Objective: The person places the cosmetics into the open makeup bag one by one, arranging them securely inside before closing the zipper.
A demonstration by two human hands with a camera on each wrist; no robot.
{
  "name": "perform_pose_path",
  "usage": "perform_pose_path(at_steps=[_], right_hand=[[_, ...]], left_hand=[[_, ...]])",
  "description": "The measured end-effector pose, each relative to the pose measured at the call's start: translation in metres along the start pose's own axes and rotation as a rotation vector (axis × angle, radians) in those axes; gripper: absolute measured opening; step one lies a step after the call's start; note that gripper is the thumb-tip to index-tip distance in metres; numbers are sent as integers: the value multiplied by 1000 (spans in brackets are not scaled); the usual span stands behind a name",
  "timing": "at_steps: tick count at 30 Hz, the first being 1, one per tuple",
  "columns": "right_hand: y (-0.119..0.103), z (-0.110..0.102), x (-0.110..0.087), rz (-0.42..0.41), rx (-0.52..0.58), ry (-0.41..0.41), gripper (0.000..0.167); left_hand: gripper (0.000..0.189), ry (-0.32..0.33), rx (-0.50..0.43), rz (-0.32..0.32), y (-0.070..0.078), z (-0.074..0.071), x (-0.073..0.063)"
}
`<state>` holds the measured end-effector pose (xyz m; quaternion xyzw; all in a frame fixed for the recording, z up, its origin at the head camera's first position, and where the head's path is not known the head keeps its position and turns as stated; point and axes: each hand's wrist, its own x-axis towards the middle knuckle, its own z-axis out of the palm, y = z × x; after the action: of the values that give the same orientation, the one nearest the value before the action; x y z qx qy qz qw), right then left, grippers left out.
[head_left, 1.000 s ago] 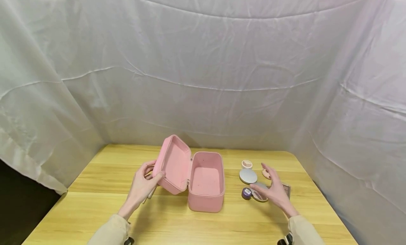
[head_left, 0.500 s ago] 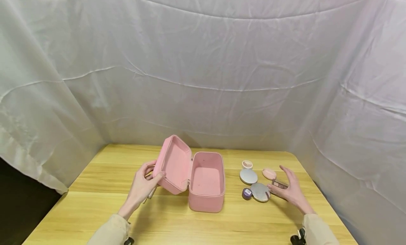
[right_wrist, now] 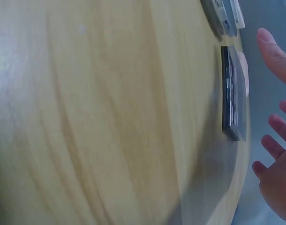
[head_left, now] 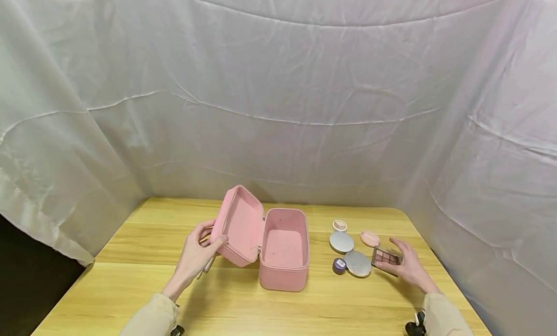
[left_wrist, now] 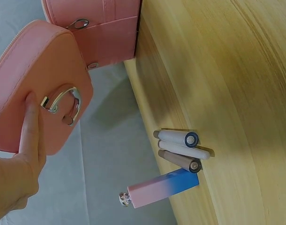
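Note:
My left hand (head_left: 194,255) grips the edge of the raised lid (head_left: 241,225) of a pink cosmetic case (head_left: 284,279), thumb on the rim. In the left wrist view its fingers lie on the lid's outside beside a metal-trimmed handle (left_wrist: 76,104). Fingers spread, my right hand (head_left: 410,269) hovers over an eyeshadow palette (head_left: 386,256) with a clear cover. The right wrist view shows a gap between that hand (right_wrist: 279,154) and the palette (right_wrist: 233,93). The case body stands upright, and its inside looks bare and pink.
Left of the palette lie two silver round compacts (head_left: 341,242), a purple-lidded jar (head_left: 339,265), a small round pan (head_left: 339,226) and a pink oval item (head_left: 370,238). Behind the lid are several pen-like tubes (left_wrist: 179,163) and a pink-blue tube (left_wrist: 161,187). Pale cloth (head_left: 278,109) hangs behind the table.
My right hand has moved right, from above the silver compacts to above the palette, uncovering the compacts and the pink oval item. The left hand and lid stay put.

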<state>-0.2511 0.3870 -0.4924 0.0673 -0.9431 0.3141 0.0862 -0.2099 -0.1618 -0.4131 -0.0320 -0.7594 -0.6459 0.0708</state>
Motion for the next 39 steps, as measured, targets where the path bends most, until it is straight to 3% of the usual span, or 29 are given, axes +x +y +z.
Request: perform_pose_path(at_steps=[14, 31, 39], right_hand=[[6, 5, 0, 9, -80, -44, 88], [13, 10, 2, 2, -178, -27, 85], [15, 10, 3, 9, -159, -21, 82]], left_hand=[[56, -4, 0, -4, -1, -1, 0], [55, -9, -6, -9, -3, -1, 1], [55, -12, -10, -3, -4, -1, 1]])
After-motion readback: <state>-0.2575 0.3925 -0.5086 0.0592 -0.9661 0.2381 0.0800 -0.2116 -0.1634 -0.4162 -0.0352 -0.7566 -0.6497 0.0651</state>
